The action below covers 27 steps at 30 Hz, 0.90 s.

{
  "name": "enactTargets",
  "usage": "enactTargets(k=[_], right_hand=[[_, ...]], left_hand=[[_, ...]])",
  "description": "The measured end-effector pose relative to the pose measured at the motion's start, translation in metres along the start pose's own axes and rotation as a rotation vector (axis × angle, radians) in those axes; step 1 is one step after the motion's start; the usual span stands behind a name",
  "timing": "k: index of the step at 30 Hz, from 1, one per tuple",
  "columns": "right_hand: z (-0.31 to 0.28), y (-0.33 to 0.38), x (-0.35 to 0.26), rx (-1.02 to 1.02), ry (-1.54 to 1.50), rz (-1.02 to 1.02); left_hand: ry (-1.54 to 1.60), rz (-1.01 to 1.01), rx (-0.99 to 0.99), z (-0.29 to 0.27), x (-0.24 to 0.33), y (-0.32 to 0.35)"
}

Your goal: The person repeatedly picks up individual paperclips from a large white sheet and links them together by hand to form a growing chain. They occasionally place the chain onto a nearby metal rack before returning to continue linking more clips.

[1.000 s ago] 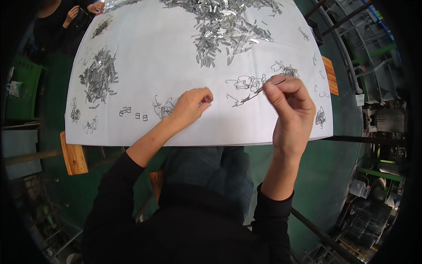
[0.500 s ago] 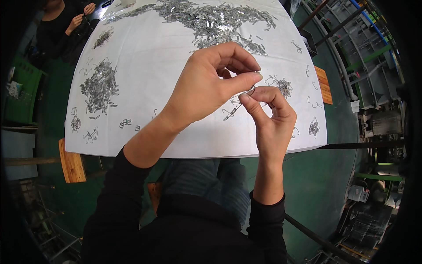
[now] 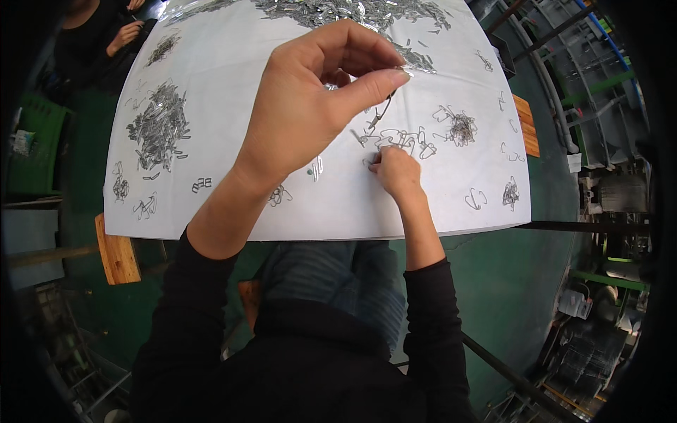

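My left hand (image 3: 300,106) is raised over the table, thumb and fingers pinched on a bent wire hook (image 3: 387,103) with small metal pieces hanging from its lower end. Lower and to the right, my right hand (image 3: 399,173) is at the white tabletop (image 3: 345,208), its fingers closed together. Whatever those fingers hold is mostly hidden. Just beyond them lie several loose wire hooks (image 3: 398,138). A tangled heap of wire hooks (image 3: 461,129) sits farther right. Beside my left wrist are a few slim metal links (image 3: 316,169).
A large pile of oblong metal links (image 3: 317,10) covers the far side, and a smaller link pile (image 3: 159,128) is at the left. Small wire clusters (image 3: 510,192) lie near the right corner. Wooden stools (image 3: 117,250) stand by the table. Another person's hand (image 3: 124,37) shows at upper left.
My right hand has left the pinched wire and come down to the table beside the loose hooks. My left hand has moved up and slightly left, still holding the wire hook.
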State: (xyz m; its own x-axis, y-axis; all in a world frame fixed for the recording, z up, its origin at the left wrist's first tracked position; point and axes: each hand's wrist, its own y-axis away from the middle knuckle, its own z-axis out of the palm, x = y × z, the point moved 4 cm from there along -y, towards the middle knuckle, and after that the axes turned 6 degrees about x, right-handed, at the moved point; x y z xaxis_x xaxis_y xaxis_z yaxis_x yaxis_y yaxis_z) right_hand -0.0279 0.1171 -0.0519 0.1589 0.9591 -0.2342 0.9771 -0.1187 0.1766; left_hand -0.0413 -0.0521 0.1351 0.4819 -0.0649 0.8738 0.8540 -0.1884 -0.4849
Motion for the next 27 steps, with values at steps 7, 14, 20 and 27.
enactTargets(k=[7,14,20,27], right_hand=[[-0.078,0.025,-0.025,0.146,-0.855,-0.15],[-0.159,0.074,-0.07,0.228,-1.587,-0.227],[-0.161,0.081,-0.069,0.335,-1.57,-0.176],[-0.162,0.082,-0.063,0.47,-1.609,-0.233]], left_hand=[[0.021,-0.063,0.081,-0.02,-0.002,0.007],[-0.02,-0.129,0.008,-0.02,0.005,0.022],[-0.052,-0.042,0.032,-0.006,0.007,0.026],[-0.114,0.027,0.054,0.006,0.013,0.023]])
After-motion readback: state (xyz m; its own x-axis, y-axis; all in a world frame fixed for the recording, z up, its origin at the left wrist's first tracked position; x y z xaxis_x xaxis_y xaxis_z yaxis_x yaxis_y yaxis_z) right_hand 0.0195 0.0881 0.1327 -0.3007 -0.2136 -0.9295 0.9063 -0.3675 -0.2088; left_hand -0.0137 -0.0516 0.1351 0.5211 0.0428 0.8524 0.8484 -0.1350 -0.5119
